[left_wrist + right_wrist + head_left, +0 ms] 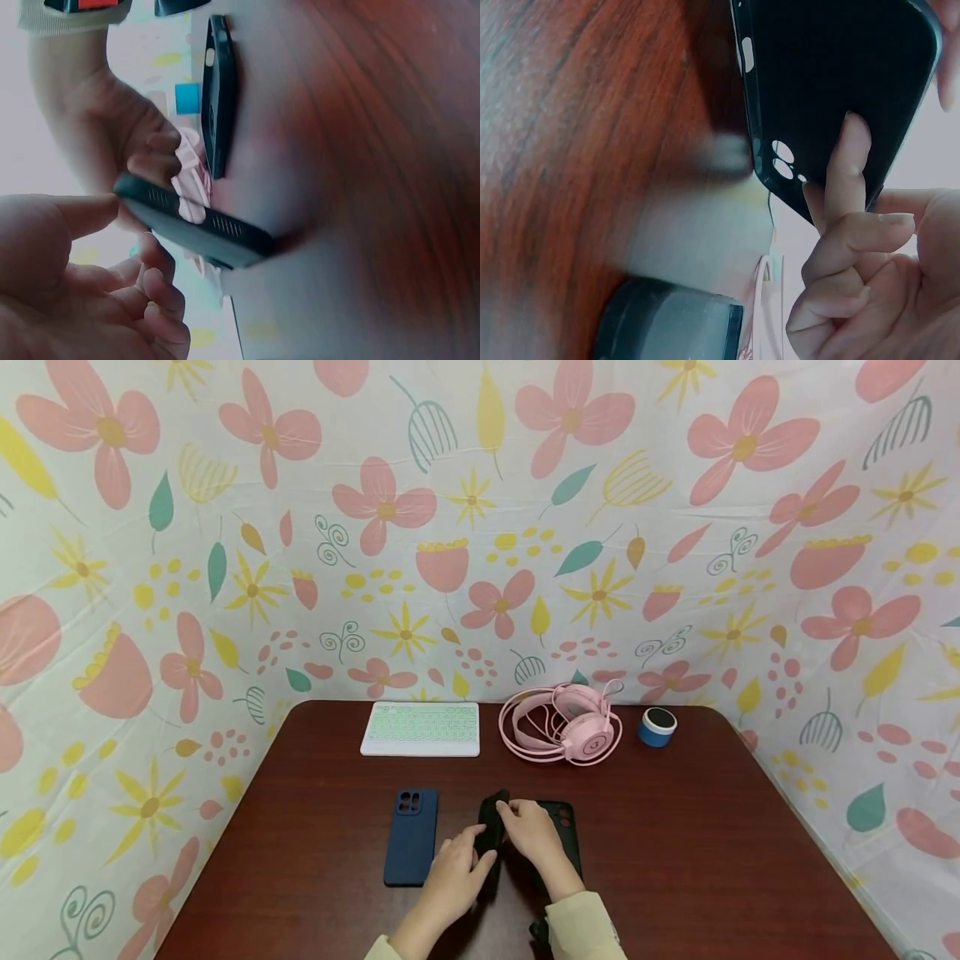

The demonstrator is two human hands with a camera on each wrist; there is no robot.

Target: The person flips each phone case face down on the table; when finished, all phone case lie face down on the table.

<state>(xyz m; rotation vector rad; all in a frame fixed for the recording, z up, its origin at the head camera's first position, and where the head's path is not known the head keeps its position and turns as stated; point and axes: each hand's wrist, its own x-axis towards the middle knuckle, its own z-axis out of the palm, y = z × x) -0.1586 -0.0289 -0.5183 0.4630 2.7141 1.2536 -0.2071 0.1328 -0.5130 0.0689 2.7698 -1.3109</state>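
Upright at the table's near middle, a black phone case [491,828] stands on edge. My right hand [531,831] grips its upper end; in the right wrist view an index finger lies against the case's inner face [817,67], near the camera cutouts. My left hand [455,872] holds it from the left, with the thumb at its lower corner in the left wrist view, where slots show along the end of the case [199,221]. A second black phone case [566,827] lies on the table, partly behind my right forearm. Left of my hands rests a blue phone case [411,839].
A white keyboard [422,729] lies at the back of the brown table [697,843]. Pink headphones [588,735] sit beside it, and a small blue cylinder with a dark top [657,727] stands farther right. Something small and dark [538,931] lies by my right sleeve.
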